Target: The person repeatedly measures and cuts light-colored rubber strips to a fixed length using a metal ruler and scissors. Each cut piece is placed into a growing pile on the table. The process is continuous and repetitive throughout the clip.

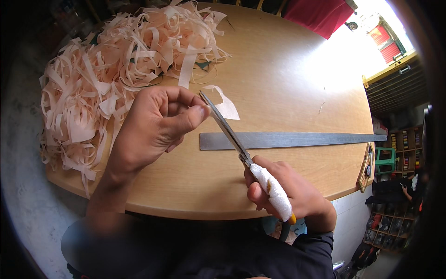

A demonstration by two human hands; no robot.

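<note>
Over the table's near half, my right hand (pixel 297 188) grips a pair of scissors (pixel 232 137) whose handle is wrapped in white cloth. The long blades look closed and point up and left. Their tips meet the fingertips of my left hand (pixel 148 123), where thumb and forefinger are pinched together. Whatever lies in that pinch is too small to name. Just beyond the blades lies a pale peach fabric scrap (pixel 227 108) with a curved edge. A long steel ruler (pixel 283 139) rests flat on the table, passing behind the scissors.
A large heap of peach fabric strips (pixel 100 86) covers the wooden table's (pixel 274 60) left side, spilling over its edge. Red cloth (pixel 318 16) hangs at the far edge. To the right stand a green stool (pixel 384 160) and shelves (pixel 388 228); a person (pixel 395 190) is there.
</note>
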